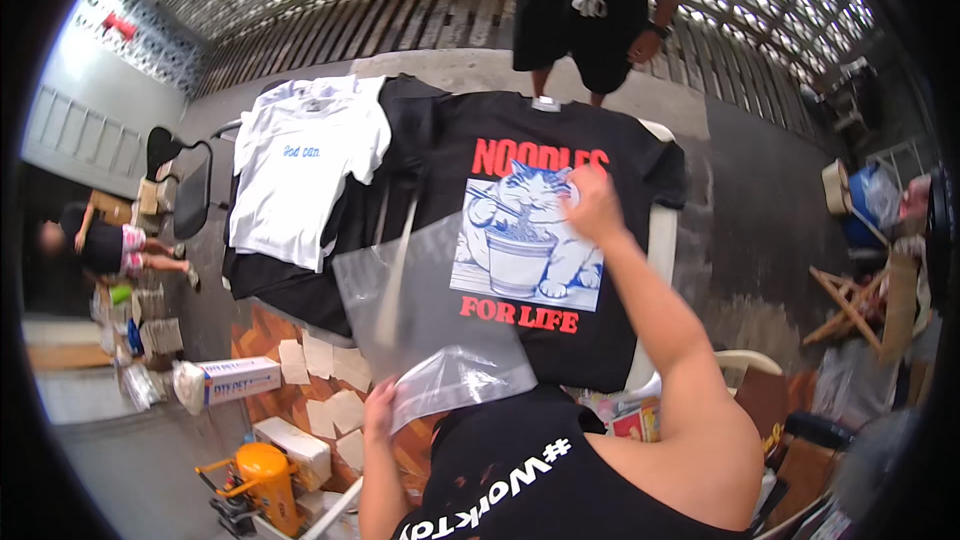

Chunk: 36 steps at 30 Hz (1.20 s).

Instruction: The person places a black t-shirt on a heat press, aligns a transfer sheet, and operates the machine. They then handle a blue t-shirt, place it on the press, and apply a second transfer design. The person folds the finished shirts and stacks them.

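A black T-shirt [610, 350] lies spread on the table in front of me, with a large print [530, 250] of a blue-and-white cat eating from a bowl and red lettering above and below. My left hand [380, 410] grips the near edge of a clear plastic sheet [440, 310]. The sheet hangs tilted over the shirt's lower left part, shiny and creased along its near side. At the upper right of the print is my right hand [594, 204], slightly blurred, its thumb and fingers apart near the cat's head.
White T-shirts [300, 190] lie on dark clothes at the table's left. A person in black shorts [568, 20] stands across the table; another person [105, 240] is at far left. Below left are a long carton [235, 380], paper pieces [335, 415] and an orange machine [268, 485].
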{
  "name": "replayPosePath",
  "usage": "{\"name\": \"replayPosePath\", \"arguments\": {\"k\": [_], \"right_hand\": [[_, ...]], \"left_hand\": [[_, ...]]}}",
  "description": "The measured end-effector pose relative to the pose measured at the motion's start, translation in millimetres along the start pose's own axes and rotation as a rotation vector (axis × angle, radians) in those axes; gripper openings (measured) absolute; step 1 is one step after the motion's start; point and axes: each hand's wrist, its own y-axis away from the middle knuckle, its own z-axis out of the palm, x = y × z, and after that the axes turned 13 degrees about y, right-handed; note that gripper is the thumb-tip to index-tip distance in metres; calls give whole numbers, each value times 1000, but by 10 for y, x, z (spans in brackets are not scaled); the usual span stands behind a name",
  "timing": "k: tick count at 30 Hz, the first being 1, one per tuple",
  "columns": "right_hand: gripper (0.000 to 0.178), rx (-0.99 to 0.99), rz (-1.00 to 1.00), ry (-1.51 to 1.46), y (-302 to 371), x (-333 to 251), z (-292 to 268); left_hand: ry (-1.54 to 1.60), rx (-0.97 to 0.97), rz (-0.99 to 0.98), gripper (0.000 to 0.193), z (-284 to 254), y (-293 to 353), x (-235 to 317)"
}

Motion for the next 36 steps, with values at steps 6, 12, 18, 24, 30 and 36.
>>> {"name": "replayPosePath", "arguments": {"k": [6, 12, 18, 24, 30, 36], "right_hand": [[97, -322, 1066, 736, -741, 1104, -34], [47, -109, 304, 198, -741, 100, 1180], [25, -1482, 271, -1386, 707, -3202, 981], [44, -1952, -44, -744, 2086, -4550, 426], [52, -2256, -44, -480, 3236, -4927, 465], [40, -2359, -207, 125, 4267, -5135, 739]], "left_hand": [[667, 768, -212, 18, -1098, 1761, -1563], [1591, 1135, 81, 24, -97, 3492, -3189], [1572, 1471, 145, 26, 1361, 3888, -4347], [1590, 1356, 276, 34, 1153, 3480, -5172], [2044, 1629, 587, 32, 1508, 3479, -5389], [2686, 1774, 1401, 49, 2285, 3820, -5409]]}}
